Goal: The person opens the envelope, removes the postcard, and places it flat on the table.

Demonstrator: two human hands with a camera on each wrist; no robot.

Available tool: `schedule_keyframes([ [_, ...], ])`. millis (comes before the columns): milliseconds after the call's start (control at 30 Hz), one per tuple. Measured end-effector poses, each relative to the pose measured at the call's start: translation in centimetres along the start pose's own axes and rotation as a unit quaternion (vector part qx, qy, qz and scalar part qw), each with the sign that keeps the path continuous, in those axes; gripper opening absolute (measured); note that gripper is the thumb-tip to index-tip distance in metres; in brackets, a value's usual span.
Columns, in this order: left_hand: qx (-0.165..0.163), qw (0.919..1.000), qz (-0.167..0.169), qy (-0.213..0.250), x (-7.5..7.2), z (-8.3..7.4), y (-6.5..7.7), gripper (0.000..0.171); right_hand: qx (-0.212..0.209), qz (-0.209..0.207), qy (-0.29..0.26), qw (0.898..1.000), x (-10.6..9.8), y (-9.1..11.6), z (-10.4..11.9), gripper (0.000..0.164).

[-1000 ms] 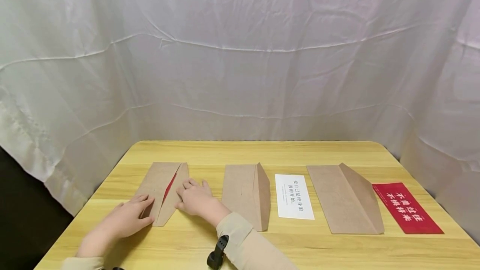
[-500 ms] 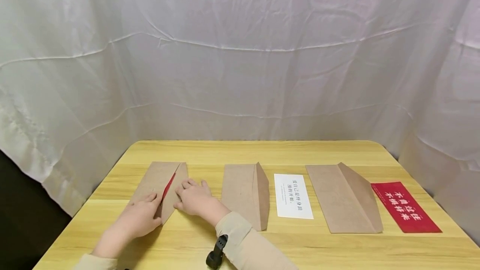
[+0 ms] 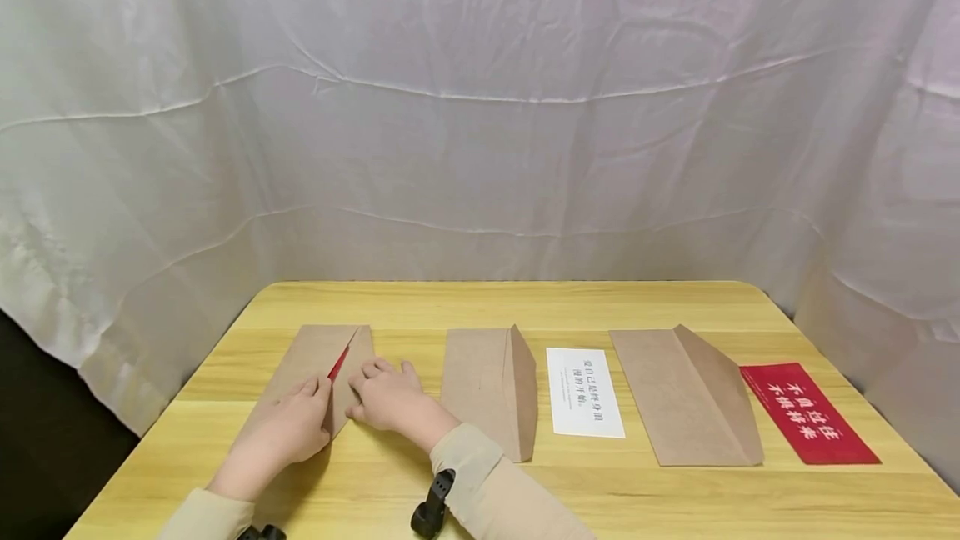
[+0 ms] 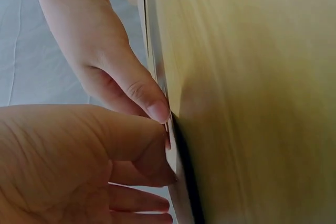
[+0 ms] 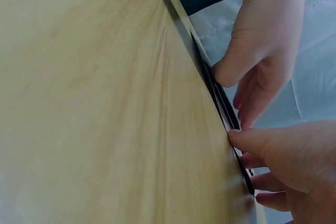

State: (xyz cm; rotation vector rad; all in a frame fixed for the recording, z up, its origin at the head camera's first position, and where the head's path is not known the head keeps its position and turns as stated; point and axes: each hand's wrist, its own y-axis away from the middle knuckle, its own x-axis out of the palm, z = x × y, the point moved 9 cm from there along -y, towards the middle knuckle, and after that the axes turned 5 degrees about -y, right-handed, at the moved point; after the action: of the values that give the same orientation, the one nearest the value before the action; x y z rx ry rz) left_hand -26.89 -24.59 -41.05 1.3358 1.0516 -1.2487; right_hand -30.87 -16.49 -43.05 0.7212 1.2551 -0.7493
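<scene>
On the left of the table lies a brown paper envelope [image 3: 311,344], its flap folded over toward the body. A strip of a red card [image 3: 339,362] shows in the gap beside the flap. My left hand [image 3: 288,423] rests on the envelope's near part, fingertips at the flap edge, and covers the lower end of the gap. My right hand [image 3: 393,397] lies at the flap's right side, fingers spread and thumb low on the edge. From the left wrist, the right hand's thumb [image 4: 155,109] appears right at the paper, close to the left hand.
To the right lie a second brown envelope [image 3: 476,390], a white printed card [image 3: 585,394], a third brown envelope [image 3: 682,398] and a red printed card [image 3: 810,413]. Both of these envelopes have their flaps unfolded to the right. A pale curtain [image 3: 480,107] surrounds the table's back and sides.
My left hand has slid right across the envelope to the flap, and less of the red strip shows. My right hand has stayed in place.
</scene>
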Motion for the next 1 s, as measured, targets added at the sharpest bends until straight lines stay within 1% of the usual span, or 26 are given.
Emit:
schedule_keyframes([
  [200, 0.021, 0.9993, -0.031, 0.002, -0.8, -0.1, 0.2, 0.059, 0.001, 0.002, -0.005, 1.000, -0.1, 0.0, 0.1, 0.053],
  [367, 0.032, 0.9985, -0.043, -0.015, -1.3, 0.2, 0.3, 0.054, 0.005, 0.010, -0.006, 1.000, -0.1, 0.0, 0.0, 0.054],
  [500, 0.043, 0.9973, -0.057, -0.015, -1.6, 0.2, 0.4, 0.054, 0.007, 0.013, -0.008, 1.000, 0.0, 0.1, -0.1, 0.054],
  [600, 0.044, 0.9971, -0.061, -0.008, -1.6, 0.4, 0.4, 0.055, 0.007, 0.014, -0.009, 1.000, 0.1, 0.0, -0.1, 0.054],
  [700, 0.035, 0.9974, -0.063, -0.005, -1.7, 0.9, 0.4, 0.054, 0.004, 0.013, -0.010, 1.000, 0.1, 0.0, -0.2, 0.054],
  [867, 0.036, 0.9955, -0.086, -0.018, -2.2, 1.1, 0.4, 0.046, -0.003, 0.012, -0.010, 1.000, 0.1, 0.0, -0.1, 0.053],
  [1000, 0.042, 0.9943, -0.094, -0.028, -2.3, 1.3, 0.3, 0.045, -0.004, 0.012, -0.011, 1.000, 0.1, 0.0, -0.1, 0.052],
])
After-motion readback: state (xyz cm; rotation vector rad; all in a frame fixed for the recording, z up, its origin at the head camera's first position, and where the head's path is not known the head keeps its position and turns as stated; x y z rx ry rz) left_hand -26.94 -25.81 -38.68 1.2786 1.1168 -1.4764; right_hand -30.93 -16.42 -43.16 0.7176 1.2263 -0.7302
